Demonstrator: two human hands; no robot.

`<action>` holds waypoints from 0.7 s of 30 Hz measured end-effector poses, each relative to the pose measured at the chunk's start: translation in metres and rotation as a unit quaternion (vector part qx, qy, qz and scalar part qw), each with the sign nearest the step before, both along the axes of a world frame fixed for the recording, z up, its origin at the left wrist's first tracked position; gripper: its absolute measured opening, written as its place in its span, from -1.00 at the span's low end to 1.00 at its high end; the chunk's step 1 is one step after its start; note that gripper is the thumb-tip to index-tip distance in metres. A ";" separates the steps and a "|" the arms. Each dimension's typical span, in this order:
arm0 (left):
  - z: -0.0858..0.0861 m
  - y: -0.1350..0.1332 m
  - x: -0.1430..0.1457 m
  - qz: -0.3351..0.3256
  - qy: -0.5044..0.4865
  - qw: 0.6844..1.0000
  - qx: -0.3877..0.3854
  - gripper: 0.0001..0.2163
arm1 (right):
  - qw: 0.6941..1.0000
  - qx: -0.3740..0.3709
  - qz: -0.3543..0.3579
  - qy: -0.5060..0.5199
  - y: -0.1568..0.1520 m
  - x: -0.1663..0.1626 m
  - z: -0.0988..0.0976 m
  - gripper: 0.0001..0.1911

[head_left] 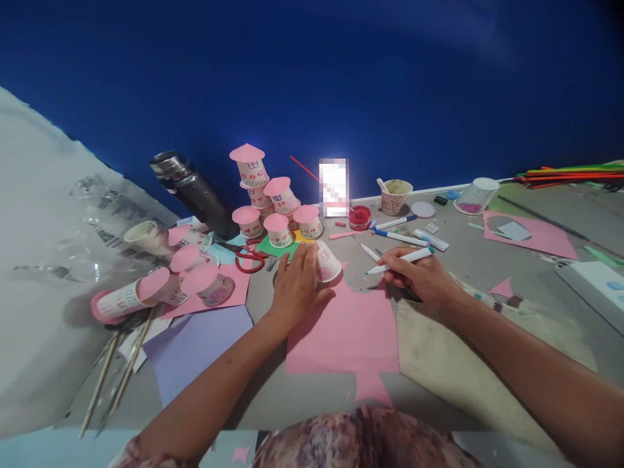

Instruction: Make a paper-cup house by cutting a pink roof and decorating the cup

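My left hand (296, 283) grips a white paper cup (328, 262) that lies tilted, with a purple window and pink marks drawn on it. Its fingers cover the cup's left side. In my right hand (414, 273) is a white felt-tip marker (408, 260) with a green tip, pointing left toward the cup and apart from it. Below both hands lies pink paper (346, 331) with curved pieces cut out. Past my left hand stand several decorated paper cups with pink paper roofs, stacked as a tower (252, 174) and set around it.
Red-handled scissors (251, 260) and a dark flask (195, 192) are on the left, near more roofed cups (209, 286) and purple paper (199, 348). Loose markers (400, 238), a red pot (359, 218), a patterned cup (396, 198) and a beige cloth (439, 341) lie right. A blue wall (312, 78) stands behind.
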State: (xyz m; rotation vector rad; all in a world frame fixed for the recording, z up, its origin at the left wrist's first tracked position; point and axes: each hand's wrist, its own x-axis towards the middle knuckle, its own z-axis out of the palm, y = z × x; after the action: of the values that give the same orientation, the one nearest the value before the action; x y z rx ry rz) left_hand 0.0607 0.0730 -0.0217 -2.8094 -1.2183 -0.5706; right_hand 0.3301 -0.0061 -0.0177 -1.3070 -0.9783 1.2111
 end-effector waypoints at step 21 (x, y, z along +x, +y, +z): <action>0.002 -0.021 0.003 -0.137 -0.271 0.919 -0.252 -0.31 | 0.967 0.184 -0.047 -0.168 -0.040 -0.030 0.021 -0.86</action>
State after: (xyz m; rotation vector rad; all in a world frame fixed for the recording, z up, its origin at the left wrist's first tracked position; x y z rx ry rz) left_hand 0.0636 0.0518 -0.0195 -3.4277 -1.1723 -1.2974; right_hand 0.3001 -0.0462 0.0035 -1.2612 -1.2975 0.7006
